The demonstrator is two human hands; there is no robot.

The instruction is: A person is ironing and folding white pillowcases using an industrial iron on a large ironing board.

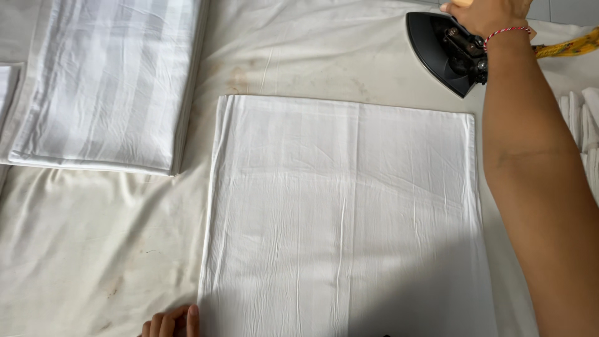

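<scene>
Closest in, at the bottom edge, the left hand [171, 322] rests with its fingers curled loosely on the padded table cover [93, 249], the fingertips just touching the near left corner of the folded white cloth [343, 218]. It grips nothing that I can see; only the knuckles and fingers show.

There is one cloth laid out flat in the middle, a single rectangle with faint woven stripes and fine creases running lengthwise. It lies square on the cover, which is stained brown in a few spots near the far edge of the cloth.

To the far left sits one stack of folded striped linen [106, 81], well apart from the cloth, its edges neatly lined up. At the right edge a second pile of folded white pieces [586, 125] peeks in, mostly hidden behind the forearm.

That forearm reaches across the right side of the cloth and blocks its right border from view. At the far end, the right hand [490, 14], a red and white thread round its wrist, is closed on the handle of one black iron [440, 50], which stands just beyond the cloth's far right corner. A yellow patterned cord [571, 45] trails off from it to the right.
</scene>
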